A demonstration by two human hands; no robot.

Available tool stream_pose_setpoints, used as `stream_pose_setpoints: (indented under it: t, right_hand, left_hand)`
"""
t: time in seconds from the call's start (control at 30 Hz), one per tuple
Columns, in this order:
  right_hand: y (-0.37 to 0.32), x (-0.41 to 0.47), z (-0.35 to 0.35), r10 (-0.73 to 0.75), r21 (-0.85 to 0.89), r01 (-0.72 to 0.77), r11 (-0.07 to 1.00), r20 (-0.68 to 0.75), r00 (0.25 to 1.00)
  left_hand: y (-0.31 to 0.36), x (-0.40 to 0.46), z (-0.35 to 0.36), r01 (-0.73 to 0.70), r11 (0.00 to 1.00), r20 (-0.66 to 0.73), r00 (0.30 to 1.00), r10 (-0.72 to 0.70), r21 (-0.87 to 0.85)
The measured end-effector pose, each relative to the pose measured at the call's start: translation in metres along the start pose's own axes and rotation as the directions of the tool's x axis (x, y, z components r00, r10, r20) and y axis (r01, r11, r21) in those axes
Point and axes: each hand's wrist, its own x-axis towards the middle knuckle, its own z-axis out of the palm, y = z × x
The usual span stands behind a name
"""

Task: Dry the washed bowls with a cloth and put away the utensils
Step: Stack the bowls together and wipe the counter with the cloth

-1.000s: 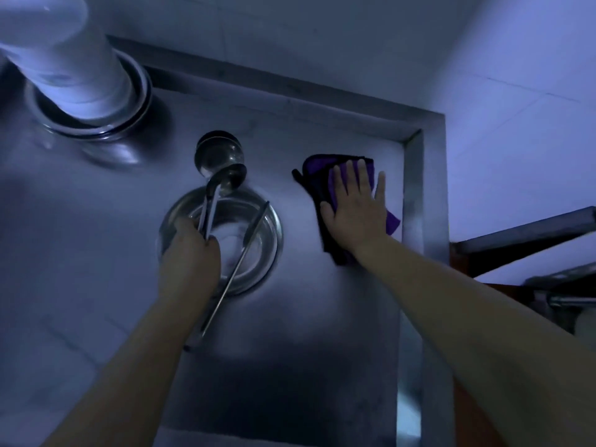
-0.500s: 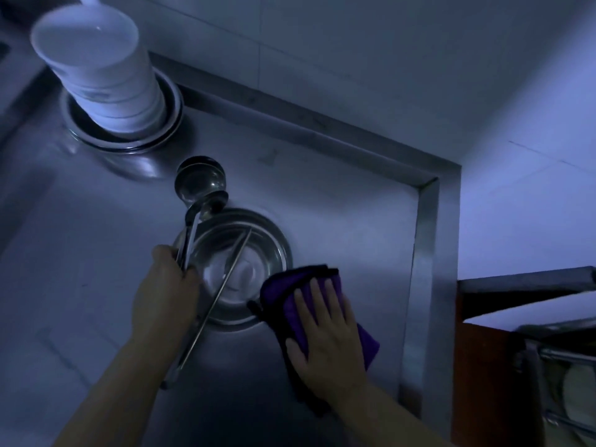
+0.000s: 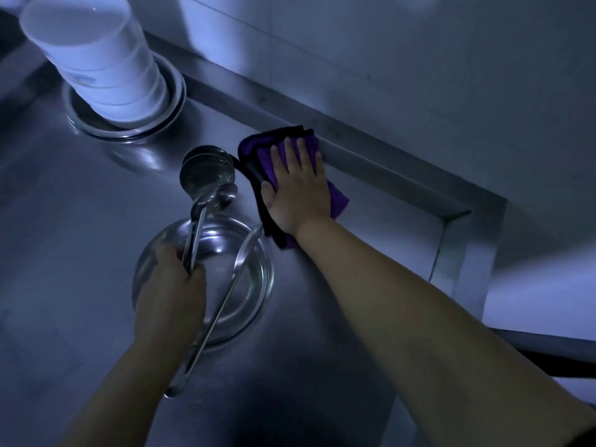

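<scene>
A steel bowl (image 3: 251, 285) sits on the steel counter (image 3: 80, 221). My left hand (image 3: 169, 291) grips the bowl's near rim together with the handles of a ladle (image 3: 206, 177) and a spoon (image 3: 227, 193), whose heads stick out past the far rim. A long thin utensil (image 3: 222, 304) lies across the bowl, its handle pointing toward me. My right hand (image 3: 298, 185) presses flat, fingers straight, on a purple cloth (image 3: 337, 196) lying on the counter near the back ledge, right of the ladle.
A stack of white bowls (image 3: 96, 59) stands in a steel dish (image 3: 129, 130) at the back left. A raised steel ledge (image 3: 403, 179) runs along the tiled wall (image 3: 419, 75) and turns at the right corner. A dark rail (image 3: 554, 359) shows at right.
My right hand has slid the cloth from beside the bowl's near right side up to the back ledge. The left hand keeps its hold on the bowl and utensils.
</scene>
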Motion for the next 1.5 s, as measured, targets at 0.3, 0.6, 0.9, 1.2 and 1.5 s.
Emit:
stream_pose_setpoints:
  t: [0.3,0.6,0.9,1.2,1.5]
  right_hand:
    - [0.111,-0.079,-0.012,0.034,-0.065,-0.033,0.997,0.022,0.999]
    - [0.177,-0.153,-0.038,0.194,-0.233,-0.156,0.96,0.148,0.97]
    - [0.122,-0.237,-0.048,0.216,-0.134,-0.195,0.971,0.159,0.963]
    - [-0.002,-0.384,-0.035,0.206,-0.034,-0.203,0.979,0.212,0.955]
    - [-0.037,-0.438,-0.024,0.126,-0.015,-0.129,0.991,0.374,0.919]
  left_hand:
    - [0.052,-0.046,0.049,-0.033,0.999,0.004,0.999,0.033,0.024]
    - [0.069,-0.083,0.049,-0.121,0.986,0.031,0.992,0.119,0.111]
    - [0.051,-0.103,0.035,-0.129,0.991,0.144,0.982,0.122,0.044]
    - [0.037,-0.123,0.006,-0.179,0.983,0.296,0.941,0.161,0.035]
    - [0.029,-0.121,-0.003,-0.194,0.979,0.345,0.924,0.162,0.061]
